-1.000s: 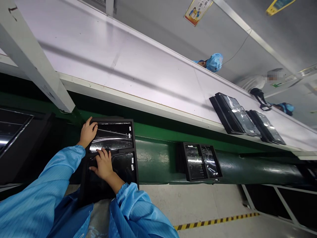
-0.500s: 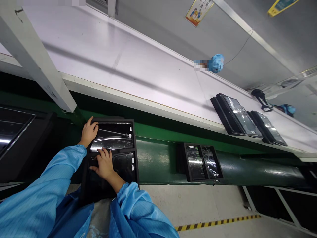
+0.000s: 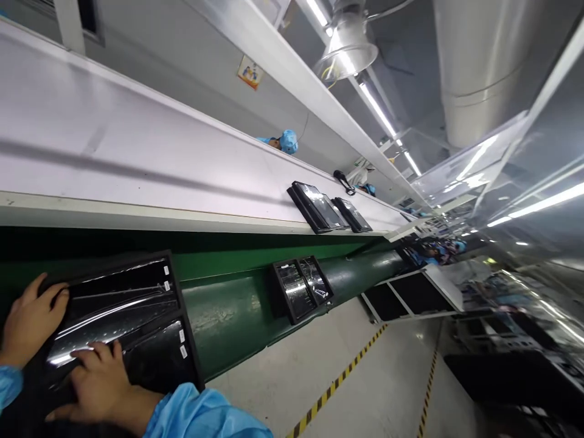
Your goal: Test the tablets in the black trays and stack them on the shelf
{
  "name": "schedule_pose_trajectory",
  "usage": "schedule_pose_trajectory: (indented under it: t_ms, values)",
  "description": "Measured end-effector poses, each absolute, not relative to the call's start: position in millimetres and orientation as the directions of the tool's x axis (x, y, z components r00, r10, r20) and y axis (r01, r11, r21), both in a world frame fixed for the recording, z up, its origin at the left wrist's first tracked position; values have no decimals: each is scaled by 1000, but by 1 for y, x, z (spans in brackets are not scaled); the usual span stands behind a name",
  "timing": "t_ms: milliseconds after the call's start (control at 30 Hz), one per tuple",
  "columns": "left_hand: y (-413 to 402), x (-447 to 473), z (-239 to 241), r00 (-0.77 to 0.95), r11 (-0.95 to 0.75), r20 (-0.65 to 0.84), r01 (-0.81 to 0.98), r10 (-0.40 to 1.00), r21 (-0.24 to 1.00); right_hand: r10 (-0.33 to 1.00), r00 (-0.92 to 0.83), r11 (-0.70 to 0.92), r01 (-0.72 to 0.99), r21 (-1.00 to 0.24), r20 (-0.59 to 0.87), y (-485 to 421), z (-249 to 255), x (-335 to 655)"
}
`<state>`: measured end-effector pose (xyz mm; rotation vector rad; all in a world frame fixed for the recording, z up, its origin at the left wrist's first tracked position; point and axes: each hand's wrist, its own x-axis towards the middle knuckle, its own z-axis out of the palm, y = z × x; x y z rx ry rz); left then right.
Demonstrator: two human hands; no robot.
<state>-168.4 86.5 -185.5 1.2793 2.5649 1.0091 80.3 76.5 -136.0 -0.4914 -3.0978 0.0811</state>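
Observation:
A black tray (image 3: 185,319) with two compartments lies low on the left, glossy black panels (image 3: 132,307) with small white labels set in it. My left hand (image 3: 34,319) rests over the tray's far left end, its fingers apart. Lower down, my right hand (image 3: 103,380) lies with spread fingers on the glossy surface near the divider between the compartments. Neither hand is wrapped round anything visible. The tray's near left part is dark and partly hidden by my hands and cut off by the picture edge.
Further along the green conveyor belt (image 3: 223,316) sits another two-part black tray (image 3: 298,313). A long white shelf (image 3: 182,176) runs above it, bearing stacked black trays (image 3: 314,207). Beyond the shelf is a person in a blue cap (image 3: 288,142). Striped tape (image 3: 340,386) marks the floor.
My view has swung right and up, so the tray and my hands appear further left and more of the hall shows. Both hands stay on the tray.

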Motion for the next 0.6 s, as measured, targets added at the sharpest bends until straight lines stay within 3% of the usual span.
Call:
schedule_pose_trajectory:
  t_ms: [100, 233, 333, 500, 600]
  values:
    - [89, -169, -184, -637, 418, 219, 688, 739, 593, 303, -953, 947, 303, -103, -23, 79, -133, 81]
    - [95, -165, -175, -649, 449, 241, 704, 721, 550, 326, -941, 851, 332, -407, -86, 86, -129, 79]
    - [100, -163, -172, -673, 488, 211, 685, 709, 541, 344, -933, 757, 342, -556, -105, 93, -130, 75]
    - [101, -160, -162, -689, 499, 164, 647, 706, 577, 324, -938, 731, 333, -595, -126, 93, -127, 73]
    - [99, -160, -155, -702, 498, 101, 592, 705, 633, 306, -950, 745, 281, -605, -65, 92, -119, 86]
